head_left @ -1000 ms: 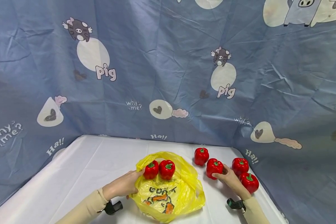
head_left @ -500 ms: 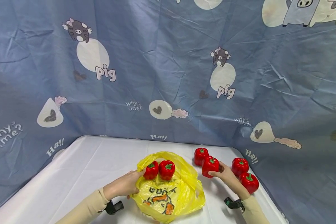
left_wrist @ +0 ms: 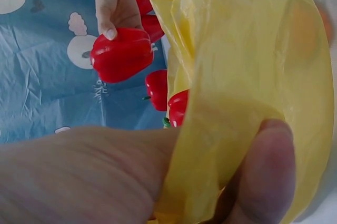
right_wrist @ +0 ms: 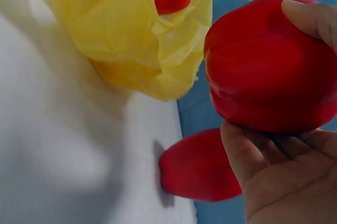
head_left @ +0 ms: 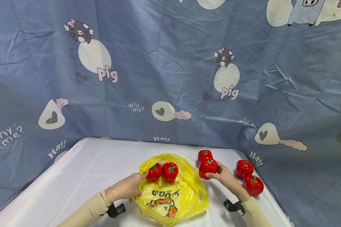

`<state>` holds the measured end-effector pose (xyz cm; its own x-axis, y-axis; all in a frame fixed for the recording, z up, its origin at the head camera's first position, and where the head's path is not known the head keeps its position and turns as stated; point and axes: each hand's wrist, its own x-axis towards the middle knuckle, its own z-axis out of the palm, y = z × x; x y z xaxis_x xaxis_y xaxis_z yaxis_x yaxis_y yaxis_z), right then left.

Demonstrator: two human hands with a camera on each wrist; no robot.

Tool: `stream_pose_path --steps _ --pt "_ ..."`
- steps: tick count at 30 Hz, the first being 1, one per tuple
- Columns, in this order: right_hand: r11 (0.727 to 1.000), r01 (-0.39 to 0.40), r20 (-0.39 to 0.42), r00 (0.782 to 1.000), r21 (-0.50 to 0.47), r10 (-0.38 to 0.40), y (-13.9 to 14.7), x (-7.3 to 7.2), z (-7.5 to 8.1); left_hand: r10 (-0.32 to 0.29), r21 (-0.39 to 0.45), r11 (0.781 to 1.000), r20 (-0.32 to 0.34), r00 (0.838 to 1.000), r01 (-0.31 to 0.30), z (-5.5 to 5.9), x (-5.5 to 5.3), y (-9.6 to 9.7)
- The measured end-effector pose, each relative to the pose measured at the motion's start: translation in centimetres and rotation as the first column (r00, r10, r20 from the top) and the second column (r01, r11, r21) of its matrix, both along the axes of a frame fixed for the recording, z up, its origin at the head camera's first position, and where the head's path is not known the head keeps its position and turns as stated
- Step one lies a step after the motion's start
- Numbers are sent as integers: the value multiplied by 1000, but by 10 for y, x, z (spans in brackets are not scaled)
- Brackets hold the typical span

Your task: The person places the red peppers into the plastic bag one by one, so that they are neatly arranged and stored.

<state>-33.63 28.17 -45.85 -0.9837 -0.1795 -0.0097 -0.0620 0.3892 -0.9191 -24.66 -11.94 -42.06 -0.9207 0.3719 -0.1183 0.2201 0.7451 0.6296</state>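
A yellow plastic bag with a printed front lies on the table, its mouth spread wide. Two red bell peppers with green stems sit inside it. The left hand grips the bag's left rim, with thumb and fingers on either side of the plastic in the left wrist view. Just right of the bag, the right hand holds another red bell pepper between thumb and fingers. In the right wrist view this held pepper is raised off the white surface, its lower side resting against the fingers.
Behind the held pepper stands a red bell pepper, partly covered in the head view. Two more, a far pepper and a near pepper, stand by the right edge of the white table. A blue printed curtain hangs around the table.
The right hand has lifted its bell pepper and carried it left toward the bag, now overlapping the pepper behind. The left hand and the bag have stayed in place.
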Motion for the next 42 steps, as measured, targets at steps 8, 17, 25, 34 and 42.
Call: stream_pose_path --steps 8,17,25,34,42 --pt "999 -42 -32 999 -18 41 -16 2 -1 -2 -1 1000 0 1000 2 -1 1 0" --pt "997 -77 -51 996 -21 76 -33 9 4 10 -14 1000 0 1000 -10 2 1 0" --pt "988 -154 -79 985 -31 151 -49 14 5 5 -23 1000 -5 1000 -5 1 1 -1" --pt "975 -215 -82 974 -46 211 -66 21 1 -7 -15 1000 -16 1000 7 -1 1 -1" --pt "955 -296 -41 955 -36 294 -78 24 -10 -16 -9 1000 -26 1000 16 -1 2 -2"
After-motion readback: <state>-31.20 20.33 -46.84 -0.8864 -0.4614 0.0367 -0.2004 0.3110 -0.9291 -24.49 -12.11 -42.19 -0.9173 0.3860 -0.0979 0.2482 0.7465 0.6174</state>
